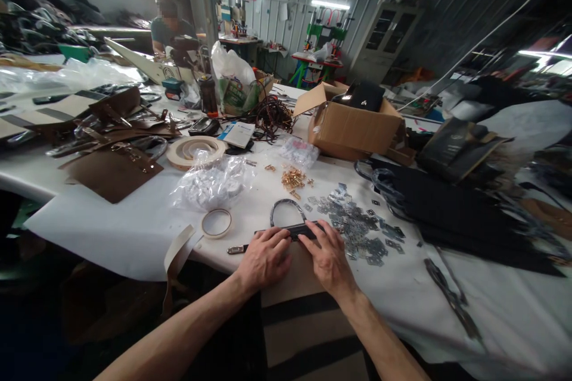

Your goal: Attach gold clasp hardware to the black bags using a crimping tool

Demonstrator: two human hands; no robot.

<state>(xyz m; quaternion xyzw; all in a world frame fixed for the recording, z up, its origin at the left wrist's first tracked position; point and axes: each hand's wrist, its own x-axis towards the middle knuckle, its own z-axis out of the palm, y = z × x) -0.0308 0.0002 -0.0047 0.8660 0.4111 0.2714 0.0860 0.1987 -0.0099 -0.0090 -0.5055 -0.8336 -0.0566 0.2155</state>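
Observation:
Both hands are at the table's front edge, on the black upper edge of a bag panel [304, 318] that hangs down towards me in tan and black stripes. My left hand [267, 256] is closed on the left part of that edge, fingers bent over it. My right hand [328, 255] pinches it farther right, thumb and fingers close together. A plastic-wrapped handle loop [286, 202] stands up behind the edge. A dark strap with a metal end [236, 249] pokes out beside my left hand. Small metal plates [357, 226] lie scattered just right of my right hand.
Gold-coloured fittings [293, 179] lie behind the handle. To the left are a tape roll [217, 224], a clear plastic bag [210, 184] and brown bag pieces [114, 169]. A cardboard box [357, 128] stands behind, black panels [456, 208] lie right. Another person [172, 27] sits far left.

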